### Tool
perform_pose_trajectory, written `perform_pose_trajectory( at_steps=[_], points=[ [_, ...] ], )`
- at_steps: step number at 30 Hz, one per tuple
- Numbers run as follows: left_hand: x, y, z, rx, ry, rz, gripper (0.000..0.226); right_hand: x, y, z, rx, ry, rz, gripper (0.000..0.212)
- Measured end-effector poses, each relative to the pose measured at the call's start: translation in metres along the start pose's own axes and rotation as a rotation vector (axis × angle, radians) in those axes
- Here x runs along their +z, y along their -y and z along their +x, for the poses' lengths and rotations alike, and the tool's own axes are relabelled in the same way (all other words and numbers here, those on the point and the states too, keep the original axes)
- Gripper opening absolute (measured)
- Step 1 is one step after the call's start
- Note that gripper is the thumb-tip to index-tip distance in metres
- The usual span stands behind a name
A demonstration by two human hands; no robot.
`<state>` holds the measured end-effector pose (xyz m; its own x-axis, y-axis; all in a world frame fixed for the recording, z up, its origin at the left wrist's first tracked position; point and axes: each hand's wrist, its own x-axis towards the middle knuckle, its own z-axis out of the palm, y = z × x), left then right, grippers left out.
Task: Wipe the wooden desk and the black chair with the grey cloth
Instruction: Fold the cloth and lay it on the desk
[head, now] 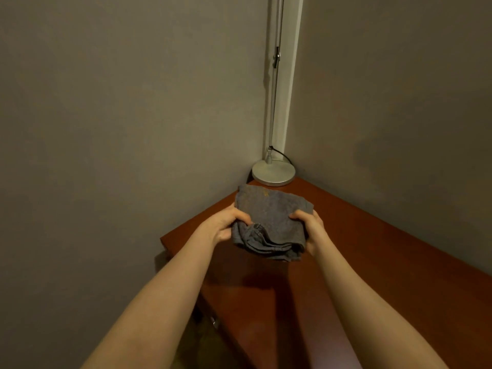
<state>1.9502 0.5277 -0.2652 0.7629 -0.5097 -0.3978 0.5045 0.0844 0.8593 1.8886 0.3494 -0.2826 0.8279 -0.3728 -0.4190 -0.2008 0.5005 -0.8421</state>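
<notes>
Left hand gripping the near-left edge of the grey cloth, fingers curled and clamped on the fabric. Cloth bunched in loose folds, seemingly held above the wooden desk rather than on it, probably to be gathered into a pad for wiping. Lamp base behind, in the corner. Right hand clamped likewise on the right edge. Black chair out of view.
</notes>
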Motion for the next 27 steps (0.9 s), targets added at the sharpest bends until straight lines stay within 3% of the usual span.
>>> perform_pose_trajectory(
  at_steps=[4,8,13,21,27],
  points=[
    [-0.010,-0.010,0.046,-0.128,0.046,0.066,0.082,0.013,0.011,0.040,-0.014,-0.031,0.087,0.053],
    [-0.018,-0.025,0.091,-0.169,0.079,0.250,0.078,0.025,0.022,0.086,-0.045,-0.067,0.098,0.053],
    [-0.036,-0.061,0.167,-0.222,0.118,0.319,0.086,0.040,0.031,0.158,-0.030,-0.158,0.117,0.050],
    [-0.048,-0.103,0.308,-0.315,0.114,0.482,0.092,0.050,0.042,0.281,-0.069,-0.368,-0.111,0.068],
    [-0.044,-0.109,0.392,-0.290,0.084,0.531,0.090,0.045,0.042,0.347,-0.086,-0.504,-0.127,0.073]
  ],
)
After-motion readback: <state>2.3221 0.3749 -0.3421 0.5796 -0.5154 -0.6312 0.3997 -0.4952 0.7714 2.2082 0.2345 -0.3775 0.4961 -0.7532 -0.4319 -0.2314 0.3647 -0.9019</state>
